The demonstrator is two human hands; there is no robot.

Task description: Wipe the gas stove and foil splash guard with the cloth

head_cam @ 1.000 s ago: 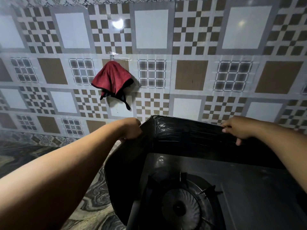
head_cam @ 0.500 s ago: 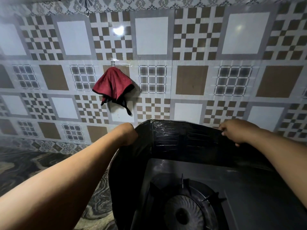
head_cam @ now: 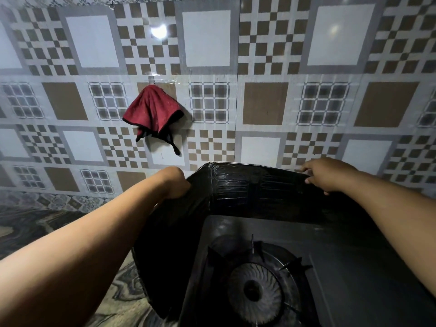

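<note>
I am gripping the top edge of the foil splash guard (head_cam: 247, 187) with both hands: my left hand (head_cam: 175, 182) is closing on its left corner, my right hand (head_cam: 326, 174) is pinching the back panel's rim. The guard is standing around the gas stove (head_cam: 259, 279) (dark, burner showing below). The red cloth (head_cam: 152, 112) is hanging on the tiled wall (head_cam: 266, 55), well apart from my hands.
</note>
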